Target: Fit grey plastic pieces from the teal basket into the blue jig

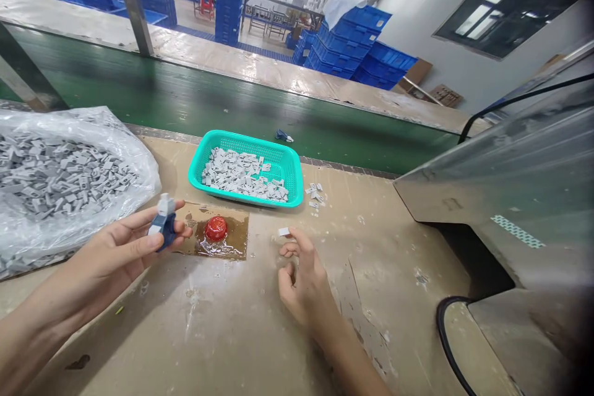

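Observation:
My left hand point(134, 238) pinches a dark blue plastic part point(164, 227) between thumb and fingers. Light grey pieces point(166, 203) sit on its top and side. At the index fingertip of my right hand point(301, 275) is a small light grey plastic piece point(283, 232); the other fingers are curled, and how the piece is gripped is partly hidden. Between the hands, a red cap-shaped object point(216, 229) stands on a wet brown board point(239, 238). Beyond it is a turquoise plastic basket point(292, 164) with many small grey pieces inside.
A clear plastic bag point(143, 161) full of grey pieces lies at left. Several loose pieces point(315, 195) lie right of the basket. A green conveyor belt point(204, 93) runs behind, bearing another blue-and-grey part point(283, 135). A metal machine point(510, 198) and black cable point(443, 328) flank the right.

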### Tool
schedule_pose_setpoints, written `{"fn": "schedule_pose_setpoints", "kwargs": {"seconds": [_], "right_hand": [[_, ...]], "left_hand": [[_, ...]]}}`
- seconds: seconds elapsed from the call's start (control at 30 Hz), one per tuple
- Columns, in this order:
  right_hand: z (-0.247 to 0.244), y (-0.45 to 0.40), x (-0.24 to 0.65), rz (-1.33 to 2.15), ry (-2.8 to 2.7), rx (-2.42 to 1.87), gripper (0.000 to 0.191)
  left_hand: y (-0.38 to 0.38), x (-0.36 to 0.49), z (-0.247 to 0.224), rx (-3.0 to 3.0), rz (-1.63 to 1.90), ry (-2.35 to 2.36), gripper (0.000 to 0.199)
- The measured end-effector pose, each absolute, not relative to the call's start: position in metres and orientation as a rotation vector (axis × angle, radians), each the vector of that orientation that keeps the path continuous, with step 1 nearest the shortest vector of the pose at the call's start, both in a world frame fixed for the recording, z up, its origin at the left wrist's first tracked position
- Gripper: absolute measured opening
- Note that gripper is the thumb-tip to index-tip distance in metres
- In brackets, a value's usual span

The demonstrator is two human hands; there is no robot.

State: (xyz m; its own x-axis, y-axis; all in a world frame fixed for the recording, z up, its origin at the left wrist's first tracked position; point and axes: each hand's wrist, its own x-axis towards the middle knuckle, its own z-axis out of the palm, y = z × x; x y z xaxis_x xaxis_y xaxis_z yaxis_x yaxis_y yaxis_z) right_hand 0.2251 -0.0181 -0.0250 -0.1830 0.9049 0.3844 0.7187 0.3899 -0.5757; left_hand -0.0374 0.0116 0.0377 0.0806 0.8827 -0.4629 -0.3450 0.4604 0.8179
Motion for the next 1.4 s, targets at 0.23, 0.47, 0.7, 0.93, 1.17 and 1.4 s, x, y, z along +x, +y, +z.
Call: {"fn": "schedule_pose_setpoints", "kwargs": {"seconds": [0.23, 0.47, 0.7, 0.93, 1.17, 1.4], "right_hand": [[-0.030, -0.026, 0.226, 0.349, -2.003, -1.364, 0.072], [0.000, -0.029, 0.238, 0.854, -1.089, -1.249, 0.056], [0.004, -0.010, 0.246, 0.890, -0.947, -1.255, 0.048], [0.045, 0.030, 0.231, 1.244, -0.703, -0.991, 0.063], [0.067, 0.027, 0.209, 1.573, -0.135, -0.557, 0.066], [0.061, 0.030, 0.203, 1.465, -0.663, -0.749, 0.050]], "left_hand": [[0.053, -0.041, 0.057, 0.964, 1.229, 1.230, 0.017], [0.192, -0.036, 0.066, 1.553, 1.098, 1.649, 0.035], [0.284, -0.054, 0.046, 2.093, 0.711, 1.768, 0.028], [0.319, 0.028, 0.039, 2.408, 0.458, 1.378, 0.027], [0.328, 0.091, 0.035, 2.422, 0.186, 1.259, 0.018], [0.230, 0.008, 0.080, 2.258, 0.615, 1.315, 0.030]]}}
